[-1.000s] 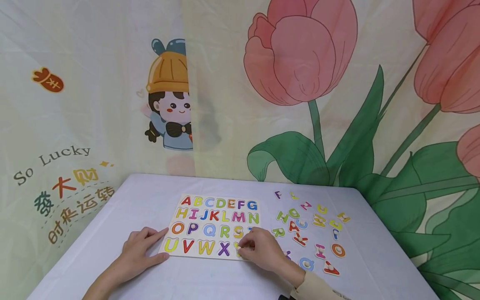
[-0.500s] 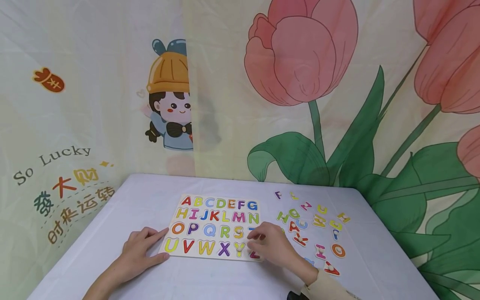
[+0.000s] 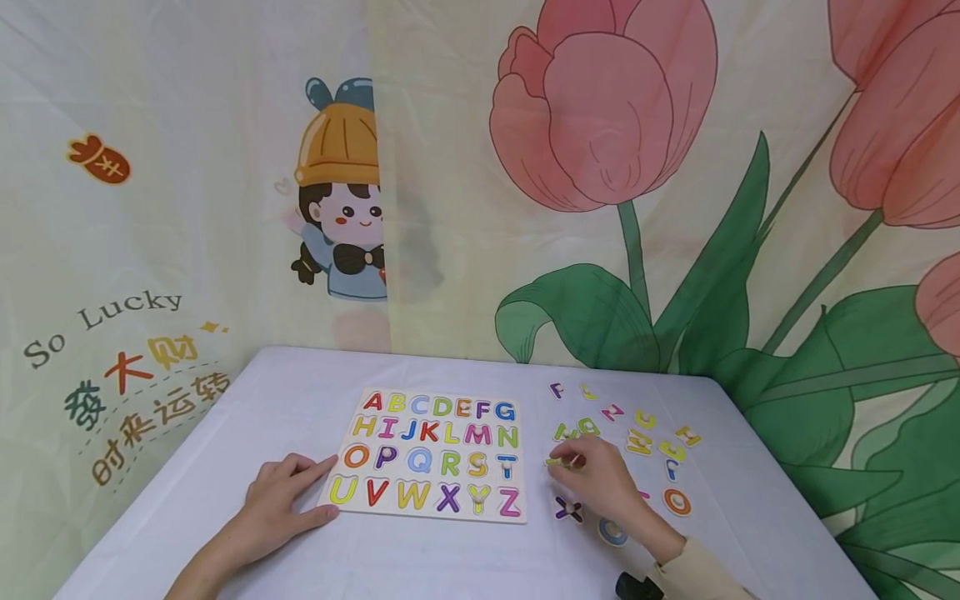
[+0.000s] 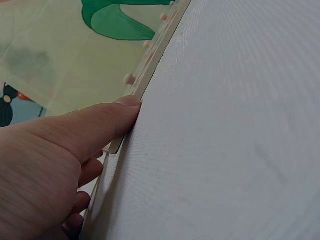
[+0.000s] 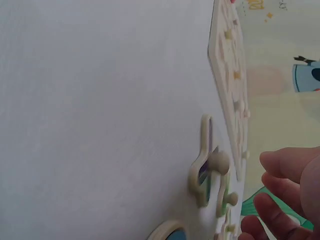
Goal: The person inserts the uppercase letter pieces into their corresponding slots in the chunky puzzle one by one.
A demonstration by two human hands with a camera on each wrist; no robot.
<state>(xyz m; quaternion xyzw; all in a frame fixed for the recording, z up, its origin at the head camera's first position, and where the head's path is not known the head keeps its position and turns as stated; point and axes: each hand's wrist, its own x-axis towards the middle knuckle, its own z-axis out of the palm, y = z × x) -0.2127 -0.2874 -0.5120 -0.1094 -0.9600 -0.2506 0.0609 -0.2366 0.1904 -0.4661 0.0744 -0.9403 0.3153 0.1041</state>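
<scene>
Alphabet board (image 3: 434, 447) touches L hand (image 3: 281, 500), fingers relaxed; R hand (image 3: 596, 479) nr loose letters (image 3: 568, 510), fingers parted, nothing held, gap clear in R-wrist cam, not head.

Taken from the head: from above the near side of the table (image 3: 420, 558), facing forward and down, farthest off, covering letter board (image 3: 433, 447), left hand (image 3: 279, 500), right hand (image 3: 596, 473) and printed backdrop (image 3: 450, 250). Taken from the left wrist: close and low, tilted, looking along the near edge of the board past the thumb (image 4: 95, 125) toward the backdrop. Taken from the right wrist: low over the table, sideways, looking past close loose letters (image 5: 194, 175) to board and backdrop, shared with both others.
</scene>
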